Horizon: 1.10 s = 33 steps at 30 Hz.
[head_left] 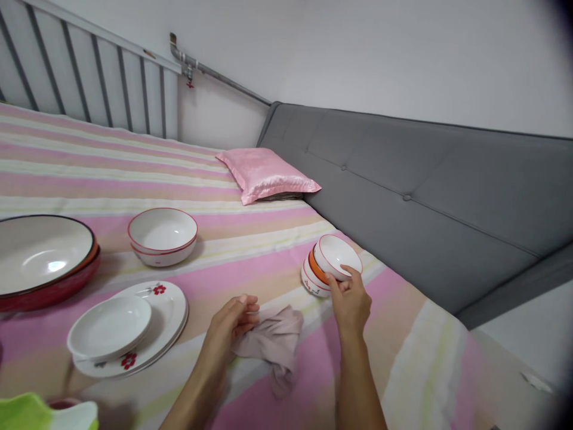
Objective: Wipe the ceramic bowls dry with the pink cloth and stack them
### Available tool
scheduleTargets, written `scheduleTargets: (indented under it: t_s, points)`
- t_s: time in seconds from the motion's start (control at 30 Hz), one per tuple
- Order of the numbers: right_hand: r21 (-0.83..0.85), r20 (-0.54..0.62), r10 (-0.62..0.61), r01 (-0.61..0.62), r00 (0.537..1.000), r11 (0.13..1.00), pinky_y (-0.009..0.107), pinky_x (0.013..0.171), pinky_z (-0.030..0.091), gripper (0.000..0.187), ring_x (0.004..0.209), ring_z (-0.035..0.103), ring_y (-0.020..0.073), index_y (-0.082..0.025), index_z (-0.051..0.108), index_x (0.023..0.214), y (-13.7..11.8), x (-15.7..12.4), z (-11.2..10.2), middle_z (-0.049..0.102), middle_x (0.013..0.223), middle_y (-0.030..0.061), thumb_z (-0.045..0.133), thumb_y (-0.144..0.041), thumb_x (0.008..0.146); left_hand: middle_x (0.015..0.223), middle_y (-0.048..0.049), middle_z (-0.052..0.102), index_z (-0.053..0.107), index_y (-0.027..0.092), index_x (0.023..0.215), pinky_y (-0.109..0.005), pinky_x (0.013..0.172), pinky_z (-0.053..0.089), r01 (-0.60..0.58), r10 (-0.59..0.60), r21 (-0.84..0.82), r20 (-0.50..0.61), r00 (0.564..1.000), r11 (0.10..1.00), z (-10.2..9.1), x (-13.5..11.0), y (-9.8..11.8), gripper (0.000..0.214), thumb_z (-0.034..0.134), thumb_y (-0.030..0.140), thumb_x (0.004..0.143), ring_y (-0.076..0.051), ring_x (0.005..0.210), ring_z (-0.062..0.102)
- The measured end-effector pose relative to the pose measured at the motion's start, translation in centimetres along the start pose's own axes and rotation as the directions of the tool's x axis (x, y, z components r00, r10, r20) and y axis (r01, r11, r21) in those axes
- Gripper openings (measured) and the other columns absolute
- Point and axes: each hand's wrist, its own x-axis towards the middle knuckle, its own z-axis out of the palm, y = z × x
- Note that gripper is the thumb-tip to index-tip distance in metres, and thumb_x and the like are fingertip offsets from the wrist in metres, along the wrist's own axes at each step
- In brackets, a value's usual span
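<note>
My right hand (350, 301) pinches the near rim of a small white bowl with a red edge (336, 255). That bowl is tilted and sits on top of a short stack of small bowls (314, 276) on the striped bedspread. My left hand (233, 325) is curled around a crumpled pale pink cloth (275, 340) that lies on the bed between my two hands.
To the left lie a white plate on flowered plates (154, 319), two stacked white bowls (162, 236) and a large dish on red dishes (45, 263). A pink pillow (266, 173) rests by the grey padded headboard (425, 203). A green-and-white object (45, 413) is at the lower left.
</note>
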Motion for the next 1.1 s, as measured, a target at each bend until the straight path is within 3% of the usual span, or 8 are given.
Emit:
scheduleTargets:
  t_s: [0.23, 0.37, 0.5, 0.57, 0.73, 0.8, 0.87, 1.1]
  points:
    - [0.066, -0.113, -0.045, 0.053, 0.993, 0.996, 0.026, 0.061, 0.039, 0.047, 0.053, 0.054, 0.0167, -0.019, 0.064, 0.109, -0.6, -0.7, -0.4, 0.054, 0.052, -0.0046, 0.064, -0.052, 0.075, 0.081, -0.0089, 0.069, 0.069, 0.014, 0.082, -0.033, 0.073, 0.049, -0.02, 0.02, -0.005, 0.013, 1.0, 1.0, -0.3, -0.6, 0.1, 0.055, 0.072, 0.063, 0.058, -0.021, 0.07, 0.064]
    - [0.169, -0.183, -0.142, 0.173, 0.973, 0.97, 0.027, 0.062, 0.041, 0.047, 0.048, 0.046, 0.0133, -0.015, 0.065, 0.11, -2.0, -1.9, -0.8, 0.047, 0.051, -0.0057, 0.064, -0.049, 0.078, 0.083, -0.0062, 0.067, 0.067, 0.017, 0.083, -0.031, 0.074, 0.047, -0.24, 0.247, 0.102, -0.063, 0.967, 0.965, 0.2, -2.2, 0.8, 0.037, 0.064, 0.052, 0.072, -0.019, 0.076, 0.06]
    - [0.244, -0.014, -0.251, 0.247, 0.968, 0.938, 0.028, 0.058, 0.042, 0.047, 0.048, 0.046, 0.0134, -0.016, 0.066, 0.109, -3.3, -3.7, 0.0, 0.05, 0.054, -0.0036, 0.063, -0.052, 0.078, 0.09, -0.0071, 0.066, 0.065, 0.019, 0.089, -0.033, 0.079, 0.046, -0.43, 0.48, 0.335, -0.079, 0.874, 0.839, -0.2, -3.3, 2.0, 0.022, 0.064, 0.037, 0.077, -0.02, 0.08, 0.059]
    - [0.251, 0.134, -0.338, 0.298, 0.932, 0.921, 0.028, 0.058, 0.043, 0.047, 0.049, 0.048, 0.0138, -0.017, 0.066, 0.107, -3.8, -4.6, 0.8, 0.054, 0.057, -0.0022, 0.06, -0.054, 0.079, 0.094, -0.0077, 0.065, 0.064, 0.02, 0.092, -0.034, 0.081, 0.046, -0.466, 0.552, 0.432, -0.094, 0.828, 0.772, -0.6, -3.6, 2.5, 0.02, 0.064, 0.033, 0.077, -0.02, 0.082, 0.059]
    - [0.282, 0.465, -0.525, 0.442, 0.713, 0.851, 0.028, 0.058, 0.047, 0.044, 0.069, 0.059, 0.0172, -0.022, 0.062, 0.114, -4.0, -6.6, 3.1, 0.065, 0.091, 0.0059, 0.052, -0.054, 0.084, 0.103, -0.0095, 0.061, 0.06, 0.019, 0.098, -0.036, 0.083, 0.045, -0.433, 0.629, 0.586, -0.175, 0.758, 0.685, -1.8, -3.3, 2.9, 0.024, 0.063, 0.028, 0.076, -0.023, 0.09, 0.059]
    - [0.311, 0.547, -0.56, 0.47, 0.622, 0.826, 0.03, 0.064, 0.051, 0.042, 0.084, 0.061, 0.0201, -0.024, 0.06, 0.117, -3.8, -7.1, 3.7, 0.063, 0.107, 0.0082, 0.051, -0.051, 0.086, 0.108, -0.0104, 0.059, 0.059, 0.02, 0.102, -0.038, 0.084, 0.045, -0.392, 0.608, 0.593, -0.216, 0.764, 0.703, -2.0, -3.1, 2.7, 0.029, 0.063, 0.028, 0.075, -0.024, 0.093, 0.058]
    - [0.327, 0.587, -0.571, 0.478, 0.574, 0.815, 0.032, 0.07, 0.053, 0.04, 0.093, 0.061, 0.022, -0.024, 0.06, 0.118, -3.5, -7.4, 4.1, 0.062, 0.112, 0.0088, 0.05, -0.049, 0.088, 0.109, -0.011, 0.058, 0.058, 0.02, 0.104, -0.039, 0.084, 0.045, -0.361, 0.572, 0.58, -0.229, 0.788, 0.73, -2.0, -2.9, 2.3, 0.032, 0.064, 0.028, 0.073, -0.025, 0.094, 0.058]
    - [0.353, 0.598, -0.511, 0.37, 0.618, 0.86, 0.028, 0.056, 0.054, 0.039, 0.09, 0.061, 0.0226, -0.023, 0.062, 0.113, -3.3, -8.3, 4.6, 0.062, 0.108, 0.0105, 0.051, -0.049, 0.087, 0.11, -0.0133, 0.056, 0.056, 0.019, 0.105, -0.04, 0.086, 0.044, -0.308, 0.465, 0.521, -0.2, 0.862, 0.796, -1.9, -2.5, 1.0, 0.036, 0.064, 0.026, 0.07, -0.026, 0.096, 0.056]
